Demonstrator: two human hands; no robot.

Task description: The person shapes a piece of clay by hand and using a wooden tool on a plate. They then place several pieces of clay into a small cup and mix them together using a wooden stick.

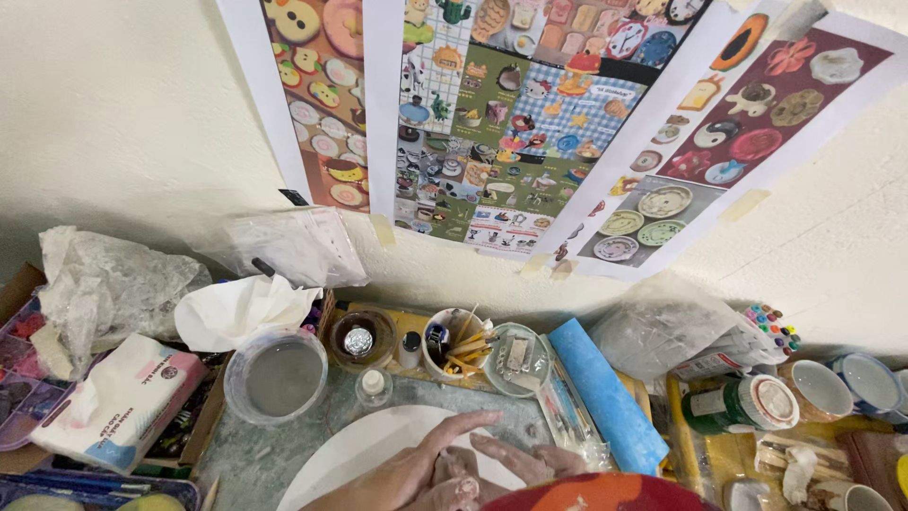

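- The left hand [402, 471] lay at the bottom edge of the head view, fingers stretched out flat and pointing right, cupped over a small pinkish lump of clay [462, 489].
- The right hand [520, 461] pressed in from the other side, fingers bent against the same lump; whether either hand truly gripped it could not be told, since the frame cut both off.
- The clay sat between the two hands, above a round white board [364, 449] resting on the grey, smeared table [248, 464].
- Just beyond the board stood a clear tub of murky water [277, 377] and a small bottle with a white cap [374, 383].
- Farther back were a white cup crowded with wooden tools [458, 344] and a glass dish [515, 359].
- A blue rolling pin [605, 397] lay slanted to the right of the hands.
- A tissue packet [123, 402] sat well to the left.
- Printed sheets of ceramic designs [530, 123] were taped to the wall.
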